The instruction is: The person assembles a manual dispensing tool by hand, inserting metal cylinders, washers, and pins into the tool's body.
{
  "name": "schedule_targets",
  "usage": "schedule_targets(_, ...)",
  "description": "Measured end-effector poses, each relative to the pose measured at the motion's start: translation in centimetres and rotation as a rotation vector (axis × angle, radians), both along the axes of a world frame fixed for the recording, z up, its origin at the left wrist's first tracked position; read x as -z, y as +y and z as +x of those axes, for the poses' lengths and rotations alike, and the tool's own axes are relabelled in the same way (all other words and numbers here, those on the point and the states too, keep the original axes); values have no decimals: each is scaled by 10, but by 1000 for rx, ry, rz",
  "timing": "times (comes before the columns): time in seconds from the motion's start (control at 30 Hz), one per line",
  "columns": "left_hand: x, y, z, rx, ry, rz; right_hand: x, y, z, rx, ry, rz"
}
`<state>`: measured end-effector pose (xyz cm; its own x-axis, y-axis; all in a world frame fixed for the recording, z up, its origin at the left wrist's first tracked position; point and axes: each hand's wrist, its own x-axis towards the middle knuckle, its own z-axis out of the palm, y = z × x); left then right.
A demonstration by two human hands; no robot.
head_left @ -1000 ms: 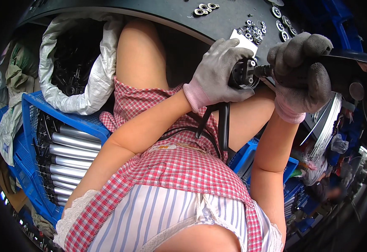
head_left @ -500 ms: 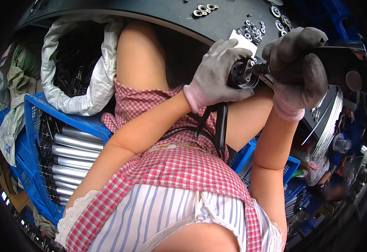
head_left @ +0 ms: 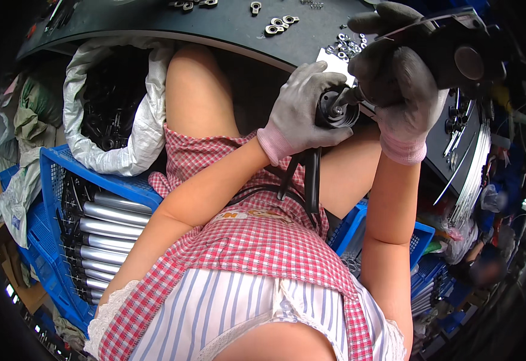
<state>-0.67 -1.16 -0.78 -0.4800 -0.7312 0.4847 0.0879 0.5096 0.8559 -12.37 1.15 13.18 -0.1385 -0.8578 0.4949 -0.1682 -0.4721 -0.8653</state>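
Note:
My gloved left hand [head_left: 296,114] is wrapped round a black round cup-shaped part [head_left: 330,110], its open end facing right. Below that hand hang black legs [head_left: 312,180], which may belong to the same part. In my gloved right hand [head_left: 404,84] is a black power screwdriver [head_left: 458,54], its fingers closed round the body. The tool's tip reaches into the middle of the cup-shaped part. Just behind the hands, a white card [head_left: 336,65] lies at the table edge, with small nuts and washers [head_left: 347,47] beside it.
The dark table [head_left: 227,27] carries several metal eyelet fittings [head_left: 281,25] and, at right, long thin rods [head_left: 470,174]. At left, a white sack [head_left: 136,144] holds black parts, beside a blue crate [head_left: 49,174] of silver tubes [head_left: 109,228]. Another blue crate [head_left: 422,240] is at my right.
The view has shifted slightly, showing more of the table. The right hand and screwdriver have tilted and moved left, and the tip now sits deeper in the cup-shaped part.

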Motion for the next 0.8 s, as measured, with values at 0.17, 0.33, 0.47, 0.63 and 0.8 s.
schedule_targets(0.17,-9,6,-1,-32,-109,-40,-78,58,-81,-257,-517,163)
schedule_targets(0.33,-8,6,5,-22,-76,-68,-66,124,-154,647,-4,310)
schedule_targets(0.47,-2,10,6,-14,-23,-30,14,117,-203,1219,497,766)
schedule_targets(0.63,9,17,-2,-104,1,-85,71,110,-245,1308,999,1118)
schedule_targets(0.8,40,26,10,48,294,237,67,100,-218,1350,1265,1117)
